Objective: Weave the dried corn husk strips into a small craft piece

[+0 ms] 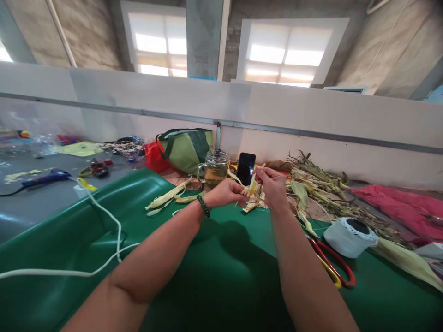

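Both my hands meet over the far part of the green mat [221, 286]. My left hand [226, 192], with a dark green beaded bracelet at the wrist, pinches a pale corn husk strip [253, 185]. The same small bundle of husk is gripped from the other side by the closed fingers of my right hand [273, 184]. Fingers partly cover the piece, so its full shape is hidden. Loose corn husks [169, 193] lie left of my left hand. A dark phone [245, 168] stands upright just behind the hands, beside a glass mug [216, 173] of amber liquid.
Red-and-yellow-handled scissors [341, 272] and a white spool [348, 237] lie at right. Dried stalks [321, 189] and pink cloth [398, 207] sit beyond. A green bag [188, 150] leans at the wall. At left are a white cable [104, 212] and a blue tool [51, 178].
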### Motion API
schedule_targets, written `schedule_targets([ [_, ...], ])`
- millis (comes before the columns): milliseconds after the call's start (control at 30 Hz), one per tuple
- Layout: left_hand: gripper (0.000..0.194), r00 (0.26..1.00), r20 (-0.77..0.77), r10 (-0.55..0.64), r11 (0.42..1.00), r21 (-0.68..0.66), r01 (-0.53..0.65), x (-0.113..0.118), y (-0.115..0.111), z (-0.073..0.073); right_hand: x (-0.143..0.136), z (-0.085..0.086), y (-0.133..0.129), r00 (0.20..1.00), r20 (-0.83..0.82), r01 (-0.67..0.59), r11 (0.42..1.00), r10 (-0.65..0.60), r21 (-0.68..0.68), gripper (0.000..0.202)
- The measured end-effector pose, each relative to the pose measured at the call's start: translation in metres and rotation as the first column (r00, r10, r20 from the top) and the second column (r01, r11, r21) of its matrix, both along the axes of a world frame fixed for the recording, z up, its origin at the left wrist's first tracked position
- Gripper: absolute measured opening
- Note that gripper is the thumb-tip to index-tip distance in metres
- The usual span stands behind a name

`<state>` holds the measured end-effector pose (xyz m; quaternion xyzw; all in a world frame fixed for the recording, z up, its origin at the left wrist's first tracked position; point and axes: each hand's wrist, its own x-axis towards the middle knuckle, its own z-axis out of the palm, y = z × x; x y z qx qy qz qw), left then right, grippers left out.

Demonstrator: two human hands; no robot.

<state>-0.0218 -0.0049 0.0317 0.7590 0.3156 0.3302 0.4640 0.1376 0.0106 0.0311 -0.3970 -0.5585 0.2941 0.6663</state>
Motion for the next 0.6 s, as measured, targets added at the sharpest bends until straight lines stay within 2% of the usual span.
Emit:
schedule_targets([
  [100,0.029,0.997,-0.039,-0.071,0.997,0.032,0.073,-0.003,-0.001,0.002,0.004,-0.002,0.006,0.989,-0.13,0.071,0.998,-0.07,0.0,0.035],
  [333,0.034,0.997,0.025,-0.078,0.992,-0.094,0.08,-0.009,-0.002,0.003,0.018,-0.003,0.015,0.956,-0.275,0.094,0.995,-0.098,-0.029,0.045],
  [400,0.033,0.995,0.099,-0.012,0.992,-0.123,0.024,-0.009,-0.001,0.003,0.023,0.0,0.013,0.97,-0.238,0.025,0.998,-0.04,-0.064,0.054],
  [500,0.033,0.964,0.228,0.134,0.977,-0.193,-0.09,-0.007,0.001,0.003,0.022,0.004,0.007,0.983,-0.108,-0.163,0.972,0.146,-0.172,0.066],
  [600,0.034,0.938,0.29,0.19,0.964,-0.236,-0.122,-0.005,0.001,0.003,0.01,0.003,0.0,0.967,0.069,-0.225,0.952,0.244,-0.209,0.056],
])
